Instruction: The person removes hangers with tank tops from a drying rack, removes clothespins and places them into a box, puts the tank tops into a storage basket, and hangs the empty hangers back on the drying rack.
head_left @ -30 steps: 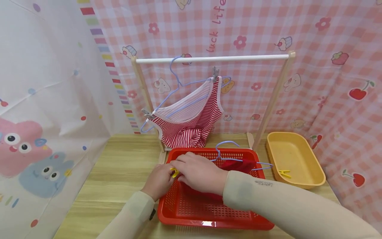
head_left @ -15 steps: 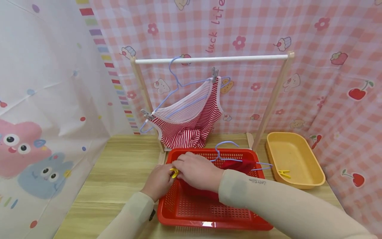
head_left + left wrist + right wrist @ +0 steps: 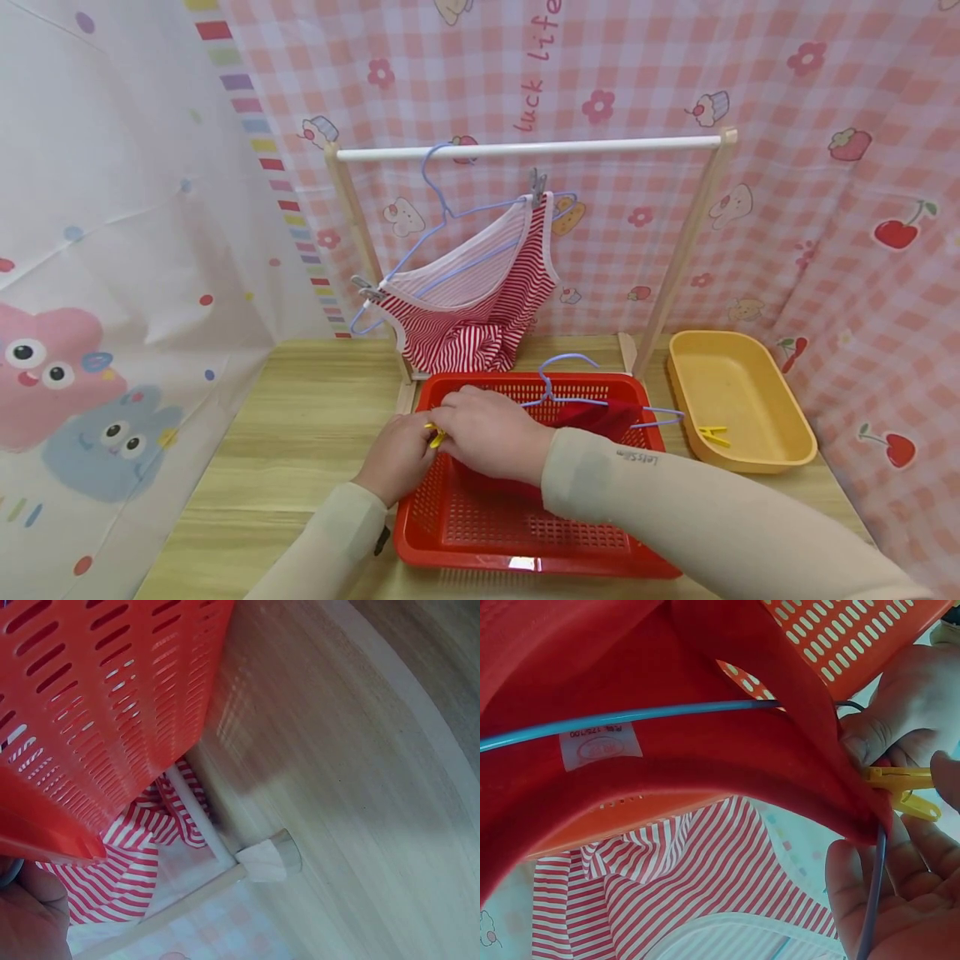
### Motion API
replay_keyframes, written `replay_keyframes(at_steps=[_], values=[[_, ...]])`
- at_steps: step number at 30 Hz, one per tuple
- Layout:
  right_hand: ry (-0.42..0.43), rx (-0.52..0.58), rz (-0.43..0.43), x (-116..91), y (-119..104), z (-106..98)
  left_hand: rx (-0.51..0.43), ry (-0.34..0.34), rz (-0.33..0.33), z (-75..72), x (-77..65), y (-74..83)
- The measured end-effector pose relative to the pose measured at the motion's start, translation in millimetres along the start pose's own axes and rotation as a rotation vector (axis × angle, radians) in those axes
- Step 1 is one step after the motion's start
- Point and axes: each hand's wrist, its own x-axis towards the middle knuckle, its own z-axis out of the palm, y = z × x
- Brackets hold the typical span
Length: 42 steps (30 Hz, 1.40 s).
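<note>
A red sleeveless garment (image 3: 705,742) lies over the red basket, with a blue wire hanger (image 3: 660,714) running through it beside a white label. My left hand (image 3: 397,460) is at the basket's left rim; in the right wrist view its thumb (image 3: 864,741) pinches the red strap against the hanger's end. A yellow clothespin (image 3: 900,778) sits at that strap, its tip on the cloth. My right hand (image 3: 491,429) holds the clothespin's handles between thumb and fingers, and the hanger wire crosses in front of those fingers. The left wrist view shows only a bit of my left hand (image 3: 34,907).
The red basket (image 3: 525,562) stands below my hands. Behind it a rack with a white bar (image 3: 600,146) carries a striped red-and-white tank top (image 3: 517,292) on another hanger, held by grey clips. At right, a yellow tray (image 3: 723,358) contains a yellow clothespin (image 3: 715,437).
The head view has shifted slightly. My right hand and forearm have edged a little left; the hands stay together at the strap and clothespin.
</note>
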Motion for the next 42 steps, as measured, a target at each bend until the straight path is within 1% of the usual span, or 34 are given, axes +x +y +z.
replay_keyframes(at_steps=[5, 9, 16, 22, 29, 38, 42], values=[[-0.002, -0.008, -0.005, 0, -1, 0, 0.007, -0.011, -0.018, 0.0, 0.3, 0.3], [0.001, -0.001, -0.001, -1, -1, 0, 0.003, -0.007, -0.005, -0.7, 0.6, 0.8], [0.043, 0.008, 0.001, -5, 0, 0, -0.007, 0.004, 0.018, -0.9, 0.3, 0.8], [0.042, 0.033, 0.012, -7, 2, -1, -0.016, 0.011, 0.029, -0.3, 0.6, 0.3], [0.023, 0.072, 0.039, -9, 4, -3, -0.009, 0.028, 0.068, 0.7, 0.3, -1.7], [0.087, 0.042, 0.002, -11, 6, 1, -0.01, 0.024, 0.068, 0.1, 0.7, -1.4], [0.088, 0.032, 0.004, -11, 6, 1, -0.002, 0.019, 0.073, -0.4, 0.8, -1.0]])
